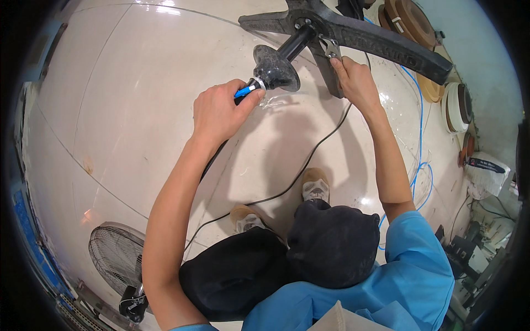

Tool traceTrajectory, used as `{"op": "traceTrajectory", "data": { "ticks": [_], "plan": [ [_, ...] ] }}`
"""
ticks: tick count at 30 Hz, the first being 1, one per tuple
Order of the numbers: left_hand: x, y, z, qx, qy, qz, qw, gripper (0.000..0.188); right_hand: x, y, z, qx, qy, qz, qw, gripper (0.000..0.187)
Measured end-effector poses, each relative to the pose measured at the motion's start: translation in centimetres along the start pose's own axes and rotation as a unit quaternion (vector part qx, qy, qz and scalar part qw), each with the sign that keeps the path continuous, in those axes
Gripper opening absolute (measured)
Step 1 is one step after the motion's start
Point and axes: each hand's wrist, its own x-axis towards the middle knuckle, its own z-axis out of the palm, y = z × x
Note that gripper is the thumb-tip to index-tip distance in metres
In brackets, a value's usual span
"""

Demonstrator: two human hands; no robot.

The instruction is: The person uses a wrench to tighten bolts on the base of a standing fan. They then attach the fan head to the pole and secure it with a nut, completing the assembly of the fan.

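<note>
- The left hand (221, 107), at 11 o'clock, was wrapped round a black pole (298, 43), beside a blue-and-white piece (244, 91).
- The right hand (359, 83), between 1 and 2 o'clock, gripped a metal spanner (332, 49) near the hub — whether it sat on a bolt, I couldn't tell.
- The legged base (381, 41) spread around 1 o'clock, joined to the pole.
- Bolting work at that joint seemed in hand; the next move likely called for a firmly seated spanner — and a steadied pole.
- A fan (116, 256) was at 8 o'clock.
</note>
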Motion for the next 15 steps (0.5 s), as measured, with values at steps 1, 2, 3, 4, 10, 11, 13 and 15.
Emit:
{"op": "traceTrajectory", "data": {
  "ticks": [1,2,3,4,10,11,13,15],
  "plan": [
    [0.0,0.0,0.0,0.001,0.005,0.002,1.000,0.051,0.1,-0.2,-0.1,-0.008,-0.002,0.002,1.000,0.050],
    [0.0,0.0,0.0,0.000,0.011,0.006,1.000,0.051,0.1,-0.3,-0.2,-0.016,-0.006,0.005,1.000,0.050],
    [-0.1,0.0,0.0,-0.002,0.014,0.008,1.000,0.051,0.0,-0.5,-0.1,-0.033,0.010,-0.005,0.999,0.049],
    [-0.1,0.1,0.0,0.002,0.013,0.007,1.000,0.051,0.0,-0.7,-0.1,-0.050,0.026,-0.015,0.998,0.049],
    [-0.1,0.2,-0.1,0.000,-0.010,-0.013,1.000,0.050,0.2,-1.3,-1.3,-0.075,0.005,-0.029,0.997,0.040],
    [-0.1,0.2,-0.2,0.003,-0.019,-0.024,1.000,0.049,0.3,-1.4,-1.5,-0.065,0.002,-0.037,0.997,0.039],
    [0.0,0.2,-0.2,0.001,-0.016,-0.023,1.000,0.049,0.6,-1.7,-1.5,-0.070,0.014,-0.023,0.997,0.038],
    [-0.1,0.2,-0.2,-0.008,0.008,-0.006,1.000,0.051,0.8,-2.1,-1.4,-0.066,0.019,-0.012,0.998,0.037]
  ]
}}
